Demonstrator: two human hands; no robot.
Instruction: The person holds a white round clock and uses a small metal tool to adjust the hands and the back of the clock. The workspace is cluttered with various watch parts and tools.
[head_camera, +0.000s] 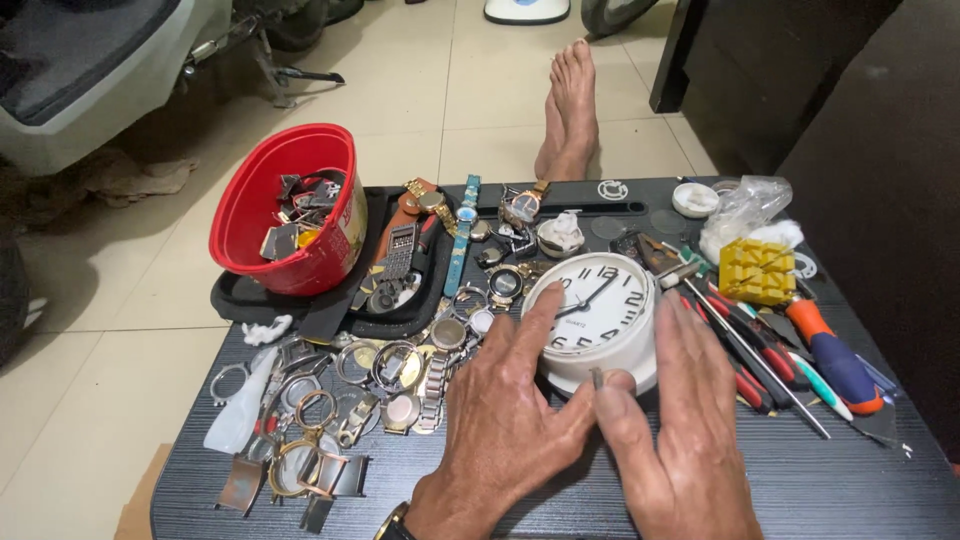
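Your left hand (505, 415) lies flat and open on the dark table (820, 480), fingers spread, index finger stretched up against the left edge of the round white clock (597, 312). It touches the clock but grips nothing. A watch sits on that wrist.

Your right hand (680, 430) is also open, fingers laid along the clock's right side, thumb pressed at its lower rim. Contact only, no closed grasp.

The clock sits face up near the table's middle, just right of a heap of watch cases and bands (340, 400).

A red bowl (290, 210) of metal parts stands far left on a black tray (395, 300). Screwdrivers and pliers (770, 355) lie right of the clock, with a yellow block tool (757, 271) behind them. A bare foot (570, 110) rests on the tiled floor beyond.
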